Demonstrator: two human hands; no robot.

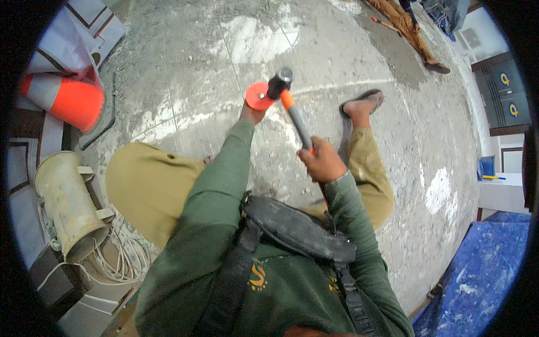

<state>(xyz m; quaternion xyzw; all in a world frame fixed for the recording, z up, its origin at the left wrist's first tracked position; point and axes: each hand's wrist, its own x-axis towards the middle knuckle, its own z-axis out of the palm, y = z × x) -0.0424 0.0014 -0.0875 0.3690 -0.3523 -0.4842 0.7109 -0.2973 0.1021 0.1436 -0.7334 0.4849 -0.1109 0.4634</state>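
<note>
In my left hand (252,114) I grip a chisel with a round orange-red hand guard (255,98). The guard hides most of those fingers, and the chisel's blade is out of sight beneath it. My right hand (327,162) is wrapped round the grey and orange handle of a club hammer (296,116). The black hammer head overlaps the guard's right edge in the picture; whether it touches the chisel I cannot tell. Below both tools lies a rough grey floor (331,67) with white patches and dust.
My bent legs frame the work spot. At left are an orange and white traffic cone (76,104), a dusty cylindrical blower (67,202) and a coiled white cable (120,253). A blue tarp (477,275) lies lower right. Another person's leg (412,36) extends in at far right.
</note>
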